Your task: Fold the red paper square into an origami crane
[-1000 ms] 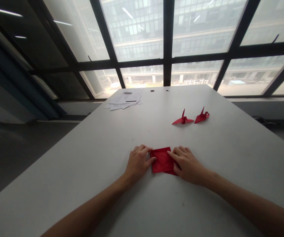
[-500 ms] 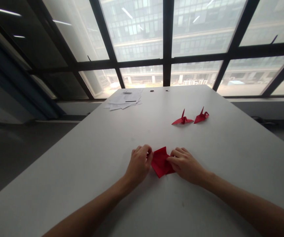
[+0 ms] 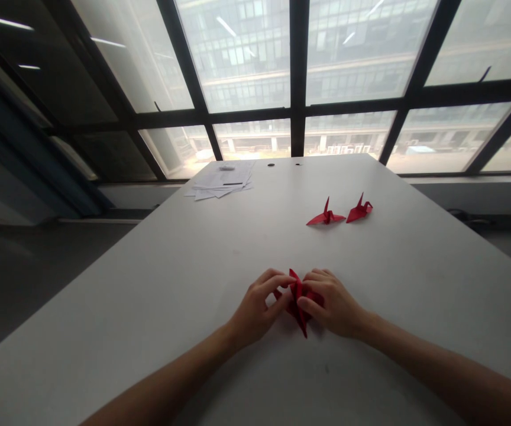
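Red paper (image 3: 299,315), pointed (seemingly layered), white tabletop (image 3: 171,284)

Red paper (image 3: 298,315): flat a second ago, now gathered into a raised ridge.
Left hand (image 3: 259,303): moved inward, closer to the right hand (image 3: 332,299).

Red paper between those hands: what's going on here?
Someone is handling the red paper bare-handed. The left hand and right hand touch it from either side; it is folded, one pointed end facing back toward them. Farther off on the white table, to the right, sit one red paper bird and a second bird; loose sheets lie far left.
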